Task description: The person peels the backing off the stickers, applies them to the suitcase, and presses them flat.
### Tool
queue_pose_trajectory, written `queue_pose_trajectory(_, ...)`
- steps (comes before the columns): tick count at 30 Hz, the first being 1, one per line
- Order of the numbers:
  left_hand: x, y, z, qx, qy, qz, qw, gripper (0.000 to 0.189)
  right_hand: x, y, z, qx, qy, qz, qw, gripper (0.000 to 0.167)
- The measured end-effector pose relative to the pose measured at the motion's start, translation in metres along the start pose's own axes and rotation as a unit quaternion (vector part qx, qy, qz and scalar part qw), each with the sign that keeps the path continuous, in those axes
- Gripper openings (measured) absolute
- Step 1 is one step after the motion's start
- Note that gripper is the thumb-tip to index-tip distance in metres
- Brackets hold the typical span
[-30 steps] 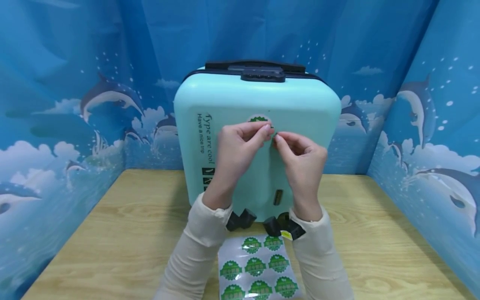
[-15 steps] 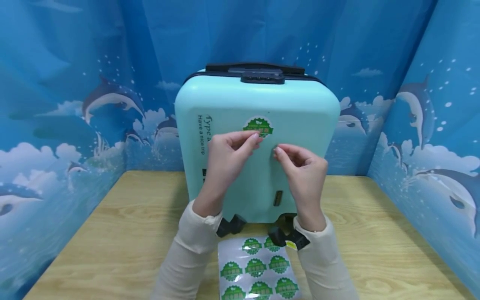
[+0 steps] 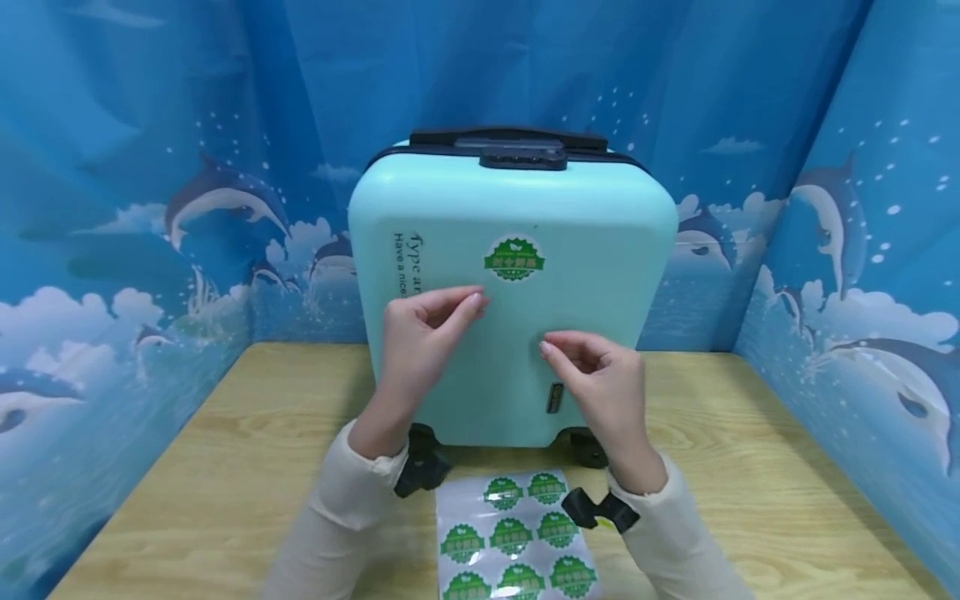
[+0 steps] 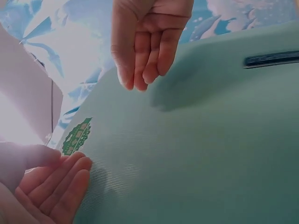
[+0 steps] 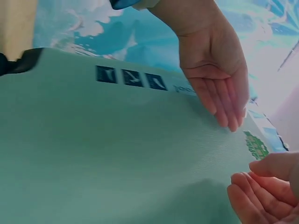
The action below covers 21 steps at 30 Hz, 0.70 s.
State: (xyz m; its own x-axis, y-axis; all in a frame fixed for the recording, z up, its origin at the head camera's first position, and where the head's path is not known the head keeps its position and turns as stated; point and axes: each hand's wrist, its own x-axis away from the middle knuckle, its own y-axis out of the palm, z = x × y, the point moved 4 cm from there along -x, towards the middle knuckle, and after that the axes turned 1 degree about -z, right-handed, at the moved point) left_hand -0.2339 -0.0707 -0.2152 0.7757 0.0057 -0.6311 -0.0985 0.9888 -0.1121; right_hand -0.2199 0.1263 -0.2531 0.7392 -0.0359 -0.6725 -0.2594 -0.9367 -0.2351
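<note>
A green sticker (image 3: 514, 258) was on the suitcase (image 3: 480, 367), left hand (image 3: 422, 340) and right hand (image 3: 602, 375) were below it, both grips relaxed and unclamped.

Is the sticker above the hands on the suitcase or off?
On: the sticker lies against the front of the suitcase, its whole outline visible.

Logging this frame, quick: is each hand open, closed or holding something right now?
Left hand: open, fingers relaxed, nothing visible in it.
Right hand: open, fingers relaxed, nothing visible in it.
</note>
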Motion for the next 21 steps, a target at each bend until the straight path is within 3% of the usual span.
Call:
queue_pose_trajectory(6,0.015,-0.005,-0.009,-0.011,-0.006,-0.030,0.9995,0.018,0.013,0.005,0.009,-0.011,0.015,-0.060,0.9980,0.014)
queue_pose_trajectory(13,0.031,-0.010,-0.022,0.011,-0.015,-0.050,0.9986,0.018,0.030,0.014,0.024,-0.015,0.017,-0.115,0.9931,0.014)
queue_pose_trajectory(21,0.048,-0.009,-0.039,0.028,-0.007,-0.090,0.9955,0.018,0.047,0.017,0.042,-0.003,0.059,-0.179,0.9820,0.017)
